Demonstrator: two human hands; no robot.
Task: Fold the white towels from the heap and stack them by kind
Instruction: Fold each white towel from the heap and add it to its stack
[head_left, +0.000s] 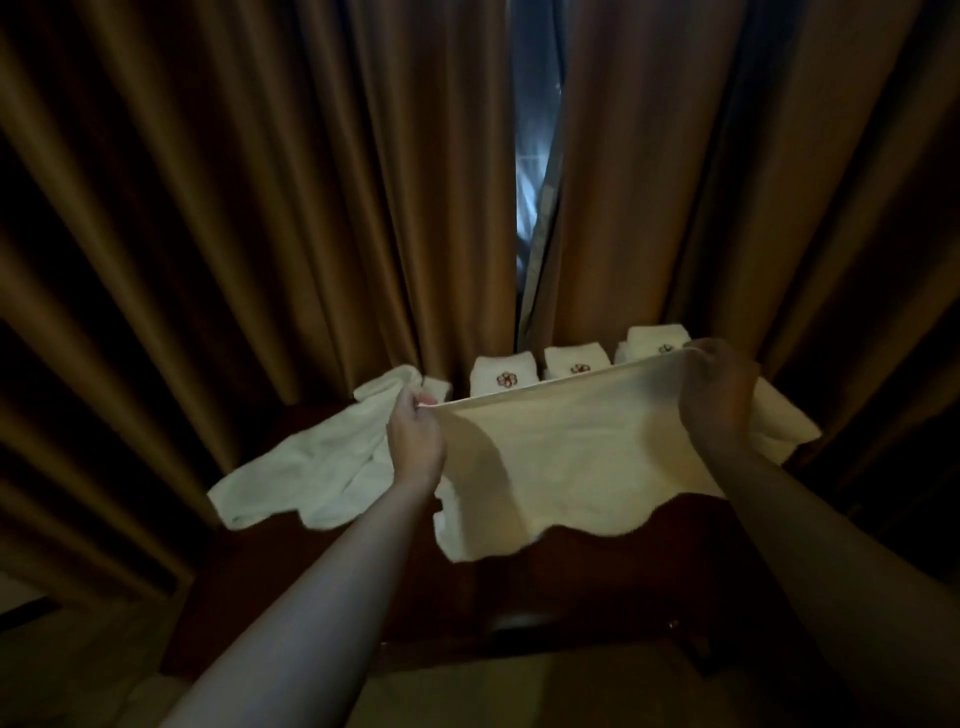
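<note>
Fingers of the left hand (415, 431) are pinched on one top corner of a white towel (571, 457); fingers of the right hand (719, 395) are curled over the opposite corner. Towel is held spread and taut along its top edge, raised above the dark tabletop (519, 587), w/ the lower edge hanging loose and wavy. Step in hand, as judged: towel opened out and squared up, first fold not yet made. Unfolded heap (311, 467) is seen at left on the tabletop; more white cloth (784, 421) shows behind the right wrist. Folded towels (501, 374) w/ a red emblem are lined up at the back, against the brown curtains (260, 208). Next move prob. calls for corners to be brought together evenly, edges matched, then the piece to be laid flat & halved again to match the stacked ones. Kind of towel can't be told yet; lighting is dim.
</note>
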